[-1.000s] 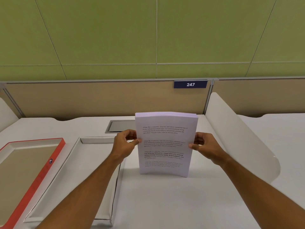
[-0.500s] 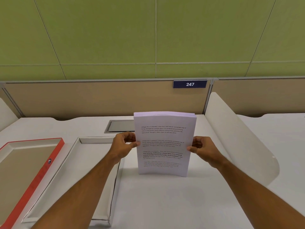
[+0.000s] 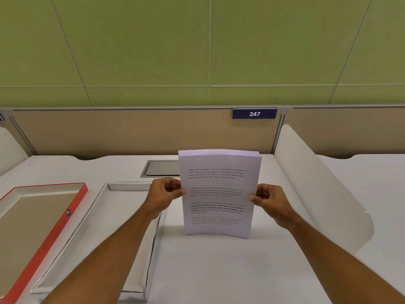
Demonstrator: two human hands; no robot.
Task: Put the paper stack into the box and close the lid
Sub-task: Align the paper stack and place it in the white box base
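A white paper stack [image 3: 219, 194] with printed text stands upright on its lower edge on the white desk. My left hand [image 3: 163, 195] grips its left edge and my right hand [image 3: 268, 201] grips its right edge. To the left of the stack lies the open white box [image 3: 98, 227], shallow and empty; my left forearm crosses over its right wall. Further left lies the red-edged lid [image 3: 65, 218], inner side up.
A curved white divider [image 3: 317, 189] rises at the right of the stack. A grey cable hatch [image 3: 162, 168] is set in the desk behind the stack. A beige partition with a "247" sign [image 3: 254, 113] closes the back.
The stack stays upright between both hands; it and the hands have barely shifted, a little to the left.
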